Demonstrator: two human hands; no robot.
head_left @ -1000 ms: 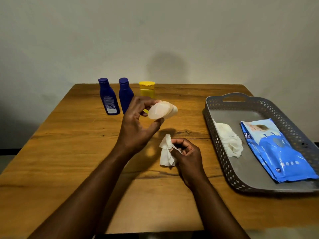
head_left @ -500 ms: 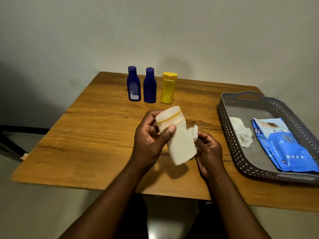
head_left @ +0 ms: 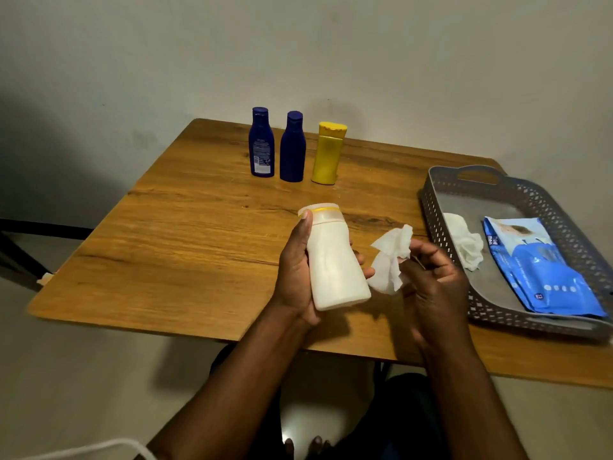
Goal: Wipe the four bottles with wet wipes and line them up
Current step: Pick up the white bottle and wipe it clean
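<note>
My left hand [head_left: 295, 277] grips a white bottle [head_left: 335, 263] with a thin yellow ring under its cap, held nearly upright above the table's near edge. Just right of it, my right hand [head_left: 431, 280] pinches a crumpled white wet wipe [head_left: 389, 260], a small gap away from the bottle. At the back of the wooden table [head_left: 185, 234] stand a dark blue bottle with a label [head_left: 261, 144], a second dark blue bottle [head_left: 292, 149] and a yellow bottle [head_left: 328, 154], side by side in a row.
A grey perforated tray [head_left: 441, 207] sits on the table's right side. It holds a used crumpled wipe [head_left: 464, 240] and a blue pack of wet wipes [head_left: 537, 270]. A wall runs close behind the table. The floor and my feet show below.
The view has pulled back and shifted left. My left hand turned the white bottle from tilted, base toward me, to nearly upright. The wipe has come off the bottle's side.
</note>
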